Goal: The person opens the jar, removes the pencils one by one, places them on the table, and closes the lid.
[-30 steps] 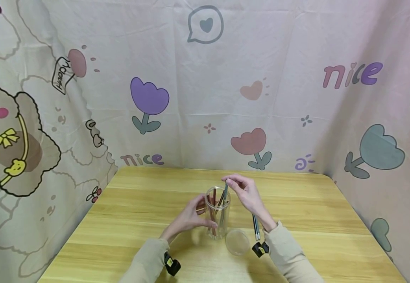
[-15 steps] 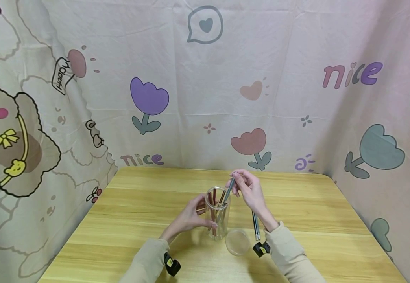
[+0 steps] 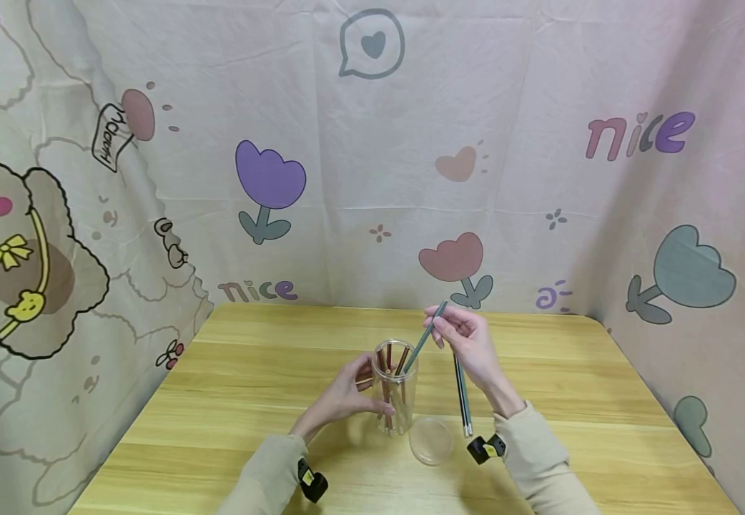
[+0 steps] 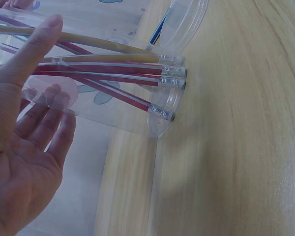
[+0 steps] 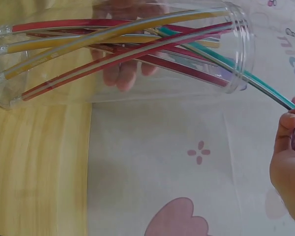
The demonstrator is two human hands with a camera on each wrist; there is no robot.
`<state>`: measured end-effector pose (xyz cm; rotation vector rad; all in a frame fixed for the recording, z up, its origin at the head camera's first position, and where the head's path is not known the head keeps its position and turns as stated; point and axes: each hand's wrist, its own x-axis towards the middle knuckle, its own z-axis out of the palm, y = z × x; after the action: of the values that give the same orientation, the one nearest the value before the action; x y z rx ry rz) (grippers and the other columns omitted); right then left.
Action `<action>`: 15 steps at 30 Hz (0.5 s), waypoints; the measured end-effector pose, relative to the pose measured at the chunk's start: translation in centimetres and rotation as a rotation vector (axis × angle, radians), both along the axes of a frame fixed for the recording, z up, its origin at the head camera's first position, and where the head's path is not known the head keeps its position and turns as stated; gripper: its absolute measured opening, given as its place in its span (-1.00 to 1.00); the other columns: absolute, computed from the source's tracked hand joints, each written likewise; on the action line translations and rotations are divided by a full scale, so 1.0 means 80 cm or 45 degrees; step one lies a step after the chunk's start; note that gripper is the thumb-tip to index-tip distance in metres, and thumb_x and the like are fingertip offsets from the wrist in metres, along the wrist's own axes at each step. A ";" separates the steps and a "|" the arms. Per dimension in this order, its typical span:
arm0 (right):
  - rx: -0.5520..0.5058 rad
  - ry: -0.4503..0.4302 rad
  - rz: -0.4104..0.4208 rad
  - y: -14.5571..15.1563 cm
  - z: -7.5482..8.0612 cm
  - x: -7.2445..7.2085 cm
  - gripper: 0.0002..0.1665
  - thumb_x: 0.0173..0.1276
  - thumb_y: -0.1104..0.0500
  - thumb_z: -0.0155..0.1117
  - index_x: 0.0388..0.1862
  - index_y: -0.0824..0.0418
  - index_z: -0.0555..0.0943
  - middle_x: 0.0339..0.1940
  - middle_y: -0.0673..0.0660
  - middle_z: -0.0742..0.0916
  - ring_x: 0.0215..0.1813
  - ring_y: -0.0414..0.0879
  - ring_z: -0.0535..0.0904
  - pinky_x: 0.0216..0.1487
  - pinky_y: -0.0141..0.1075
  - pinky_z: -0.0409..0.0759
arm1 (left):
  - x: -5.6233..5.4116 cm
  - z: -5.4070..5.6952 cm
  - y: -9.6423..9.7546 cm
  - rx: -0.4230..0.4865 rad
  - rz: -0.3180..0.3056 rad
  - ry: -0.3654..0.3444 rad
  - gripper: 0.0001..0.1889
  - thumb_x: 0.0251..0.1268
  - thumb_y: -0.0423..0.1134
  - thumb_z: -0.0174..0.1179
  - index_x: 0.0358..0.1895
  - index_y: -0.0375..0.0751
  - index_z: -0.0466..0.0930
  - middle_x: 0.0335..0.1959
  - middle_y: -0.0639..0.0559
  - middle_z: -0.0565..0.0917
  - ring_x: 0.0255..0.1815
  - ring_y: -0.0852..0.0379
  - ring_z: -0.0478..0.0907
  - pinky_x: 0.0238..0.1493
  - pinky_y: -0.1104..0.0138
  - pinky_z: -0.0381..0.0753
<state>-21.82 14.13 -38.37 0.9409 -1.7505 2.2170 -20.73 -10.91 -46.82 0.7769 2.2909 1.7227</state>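
R hand (image 3: 469, 349) pinched a green pencil (image 3: 420, 345) leaning out of the clear jar (image 3: 405, 409), w/ L hand (image 3: 345, 392) curled round it, well in from far edge of table (image 3: 269, 357).

The counter (image 3: 237, 408) has yellowish wood grain. Behind it and at both sides hangs pale, slightly wrinkled cloth (image 3: 366, 157), with a fluffy animal (image 3: 41, 257) printed at left, a purple tulip (image 3: 271, 175) at the far side, and a grey-green tulip (image 3: 693, 268) at right. A soft shadow (image 3: 623, 207) darkens its far right corner.
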 end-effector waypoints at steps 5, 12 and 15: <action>-0.146 -0.002 -0.019 0.004 0.004 0.000 -0.77 0.52 0.43 0.06 -0.04 0.35 0.67 -0.26 -0.01 0.82 -0.41 -0.27 0.58 -0.45 -0.54 0.52 | 0.000 0.000 -0.001 0.003 -0.009 0.007 -0.17 -0.09 -0.26 0.61 0.32 -0.30 0.38 0.31 -0.25 0.56 0.40 -0.28 0.48 0.49 -0.09 0.43; -0.363 -0.013 -0.010 0.011 0.017 0.002 -0.72 0.50 0.45 0.06 -0.05 0.28 0.71 -0.28 0.07 0.84 -0.36 -0.22 0.67 -0.38 -0.52 0.63 | -0.002 -0.002 0.000 0.009 -0.017 0.022 -0.16 -0.10 -0.29 0.61 0.31 -0.38 0.37 0.29 -0.27 0.57 0.39 -0.28 0.49 0.48 -0.04 0.45; -0.449 -0.028 0.030 0.017 0.024 0.002 -0.72 0.52 0.44 0.04 -0.02 0.32 0.70 -0.27 0.12 0.84 -0.36 -0.20 0.67 -0.37 -0.51 0.65 | -0.002 -0.002 0.001 0.010 -0.018 0.022 -0.14 -0.10 -0.29 0.61 0.33 -0.40 0.35 0.30 -0.28 0.57 0.39 -0.28 0.48 0.48 -0.04 0.45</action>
<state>-21.67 15.50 -36.48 0.8601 -1.2958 2.4468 -20.89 -10.85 -46.98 0.8103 2.2855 1.7268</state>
